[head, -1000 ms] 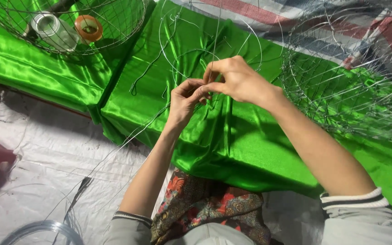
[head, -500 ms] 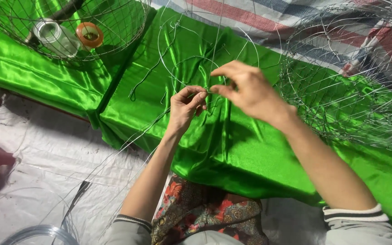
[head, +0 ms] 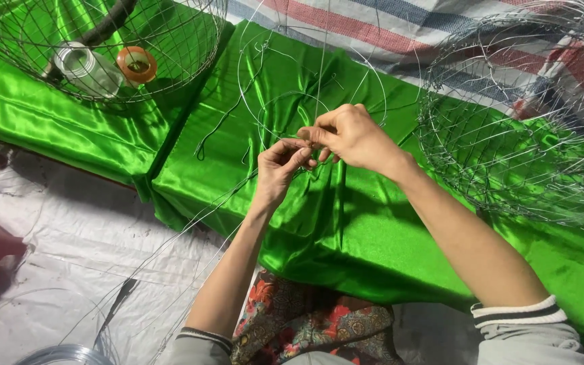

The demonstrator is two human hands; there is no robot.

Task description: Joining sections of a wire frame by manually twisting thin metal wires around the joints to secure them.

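Note:
Over the shiny green satin cloth (head: 373, 236), my left hand (head: 280, 165) and my right hand (head: 349, 135) meet fingertip to fingertip. Both pinch a thin silver wire (head: 204, 209) where it joins a wire ring frame (head: 255, 57) that lies on the cloth. The right hand's thumb and forefinger press on the wire just above the left hand's fingertips. The loose end of the wire trails down to the left across the white sheet.
A round wire-mesh basket (head: 190, 64) at top left holds a glass jar (head: 89, 67) and an orange tape roll (head: 136, 64). Another wire-mesh basket (head: 508, 162) sits at right. A striped tarp (head: 407, 34) lies behind, a white plastic sheet (head: 55, 236) at left, a clear tube (head: 62, 353) at the bottom.
My right hand drew away to the right, then came back onto the left hand's fingertips. The left hand stayed nearly in place on the wire.

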